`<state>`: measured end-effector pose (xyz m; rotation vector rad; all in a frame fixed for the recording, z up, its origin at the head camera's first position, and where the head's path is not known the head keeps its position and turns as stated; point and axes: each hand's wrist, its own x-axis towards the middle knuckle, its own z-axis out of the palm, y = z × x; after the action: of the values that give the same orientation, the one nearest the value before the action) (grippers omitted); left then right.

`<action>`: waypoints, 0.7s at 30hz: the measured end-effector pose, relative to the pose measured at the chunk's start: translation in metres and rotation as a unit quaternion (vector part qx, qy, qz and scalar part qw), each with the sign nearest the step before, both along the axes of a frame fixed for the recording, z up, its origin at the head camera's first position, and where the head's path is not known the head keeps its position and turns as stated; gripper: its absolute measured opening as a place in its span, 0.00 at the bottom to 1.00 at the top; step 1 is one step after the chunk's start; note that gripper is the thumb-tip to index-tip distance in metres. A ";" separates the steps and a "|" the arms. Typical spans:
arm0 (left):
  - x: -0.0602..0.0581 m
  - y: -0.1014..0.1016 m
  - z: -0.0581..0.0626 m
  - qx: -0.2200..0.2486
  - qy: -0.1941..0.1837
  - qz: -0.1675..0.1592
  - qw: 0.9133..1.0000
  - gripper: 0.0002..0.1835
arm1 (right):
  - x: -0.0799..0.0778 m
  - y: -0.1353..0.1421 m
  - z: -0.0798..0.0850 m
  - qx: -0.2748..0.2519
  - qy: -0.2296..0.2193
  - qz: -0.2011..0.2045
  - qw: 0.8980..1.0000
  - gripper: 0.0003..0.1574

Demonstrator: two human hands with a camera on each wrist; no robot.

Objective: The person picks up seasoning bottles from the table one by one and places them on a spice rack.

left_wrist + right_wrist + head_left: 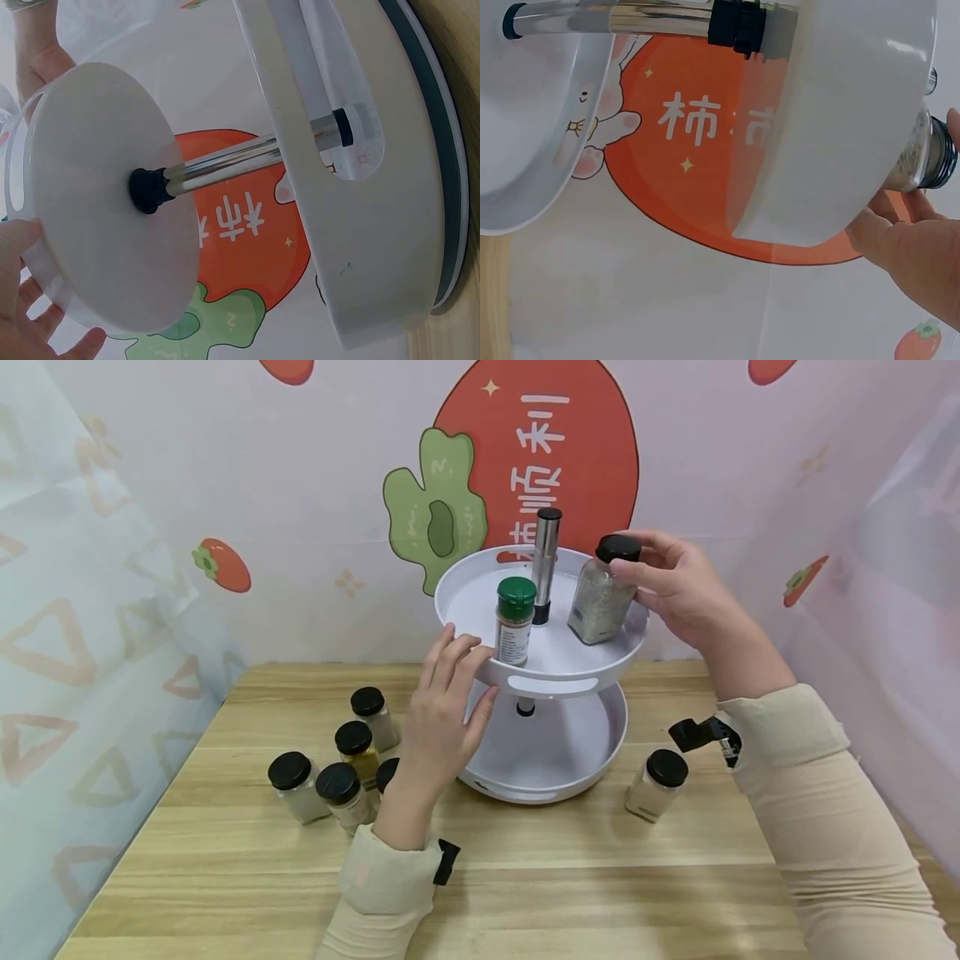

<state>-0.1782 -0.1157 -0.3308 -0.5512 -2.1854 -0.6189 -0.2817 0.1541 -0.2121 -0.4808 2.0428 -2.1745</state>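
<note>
A two-tier white rack stands on the table, its upper tray [480, 610] joined to the lower tray [555, 789] by a metal post [547, 552]. My right hand [686, 593] grips a black-capped glass jar [600, 602] of pale grains near its cap; the jar leans slightly over the upper tray's right side. Whether its base touches the tray is unclear. At the tray's front left rim, my left hand [446, 714] touches the edge with spread fingers. A green-capped spice bottle [515, 622] stands on the upper tray, close to those fingers.
Several black-capped jars cluster on the wooden table [225, 868] at left, among them a white one [300, 789] and a yellow one [358, 752]; my left arm partly covers another. One jar [654, 787] stands right of the lower tray. A printed cloth [330, 510] hangs behind.
</note>
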 end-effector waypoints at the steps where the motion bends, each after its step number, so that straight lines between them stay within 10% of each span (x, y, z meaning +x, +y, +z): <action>1: 0.000 0.000 0.000 0.001 0.001 -0.001 1.000 0.22 | 0.000 0.002 0.000 0.001 0.002 0.000 1.000 0.21; 21: -0.002 0.001 -0.001 0.007 0.008 -0.010 1.000 0.22 | 0.021 0.061 -0.025 -0.184 0.014 0.029 0.982 0.17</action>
<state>-0.1804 -0.1150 -0.3318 -0.5688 -2.1621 -0.6378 -0.2608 0.2155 -0.2371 -0.6029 1.6149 -2.5285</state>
